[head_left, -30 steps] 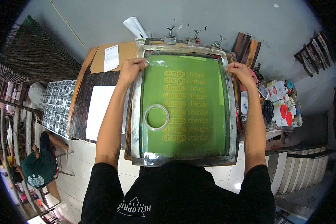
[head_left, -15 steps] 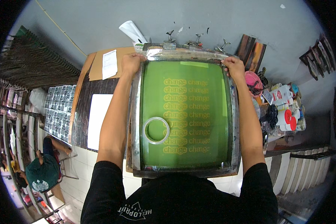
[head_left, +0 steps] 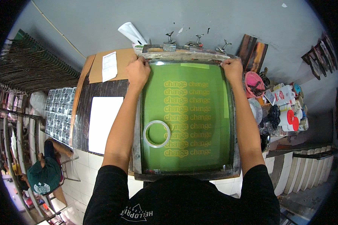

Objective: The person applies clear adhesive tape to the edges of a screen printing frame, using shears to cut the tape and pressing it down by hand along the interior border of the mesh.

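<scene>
A screen-printing frame lies in front of me, its green mesh bearing rows of yellowish lettering. A roll of clear tape rests flat on the mesh, left of the middle. Along the frame's far side runs a glossy strip of clear tape. My left hand is closed at the strip's left end, by the far left corner. At the far right corner, my right hand pinches the other end. The fingertips are partly hidden, and I cannot tell how firmly the strip touches the frame.
Metal clamps stand behind the frame. A white board and a paper sheet on cardboard lie left. Ink tubs and a pink bowl crowd the right. A seated person is at lower left.
Both hands have come slightly nearer to me, the left one also shifting right over the frame's corner. The strip between them sits a little lower. The tape roll stays on the mesh.
</scene>
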Action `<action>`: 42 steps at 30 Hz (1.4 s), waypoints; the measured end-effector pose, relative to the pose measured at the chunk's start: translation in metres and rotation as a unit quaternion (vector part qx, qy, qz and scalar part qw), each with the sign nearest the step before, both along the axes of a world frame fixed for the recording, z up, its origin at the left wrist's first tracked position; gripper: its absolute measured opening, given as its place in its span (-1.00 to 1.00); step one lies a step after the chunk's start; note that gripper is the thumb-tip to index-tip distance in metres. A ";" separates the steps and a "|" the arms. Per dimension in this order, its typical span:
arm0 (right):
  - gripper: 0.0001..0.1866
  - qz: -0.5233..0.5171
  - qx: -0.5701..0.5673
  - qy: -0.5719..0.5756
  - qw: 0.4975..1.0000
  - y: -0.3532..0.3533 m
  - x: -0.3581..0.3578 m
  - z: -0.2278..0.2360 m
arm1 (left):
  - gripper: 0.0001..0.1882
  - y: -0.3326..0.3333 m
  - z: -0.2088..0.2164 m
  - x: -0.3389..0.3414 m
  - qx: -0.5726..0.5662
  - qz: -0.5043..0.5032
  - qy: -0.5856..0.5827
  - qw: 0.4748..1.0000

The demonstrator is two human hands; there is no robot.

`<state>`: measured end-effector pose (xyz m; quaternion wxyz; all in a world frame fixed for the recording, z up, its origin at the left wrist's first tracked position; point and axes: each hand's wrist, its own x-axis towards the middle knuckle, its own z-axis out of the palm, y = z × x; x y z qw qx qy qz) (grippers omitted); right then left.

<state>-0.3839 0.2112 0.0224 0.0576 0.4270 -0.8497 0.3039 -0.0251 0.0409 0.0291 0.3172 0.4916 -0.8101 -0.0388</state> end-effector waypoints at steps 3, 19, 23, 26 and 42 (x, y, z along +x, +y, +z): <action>-0.87 -0.004 0.007 0.044 0.999 -0.005 0.015 -0.003 | -0.83 0.000 -0.004 0.005 -0.028 0.010 -0.029 0.999; -0.91 -0.070 0.109 0.029 0.991 -0.012 0.021 0.002 | -0.82 0.001 0.001 -0.003 0.012 -0.002 -0.085 0.996; -0.89 -0.068 0.117 0.038 0.990 -0.012 0.029 0.007 | -0.82 0.000 0.001 -0.003 0.010 0.004 -0.111 0.994; -0.79 -0.071 0.134 0.077 0.986 -0.010 0.033 0.007 | -0.82 0.001 0.003 -0.007 0.013 0.010 -0.140 0.990; -0.57 -0.071 0.120 0.100 0.985 -0.019 0.032 0.011 | -0.78 -0.009 -0.004 0.001 0.001 -0.011 -0.148 0.989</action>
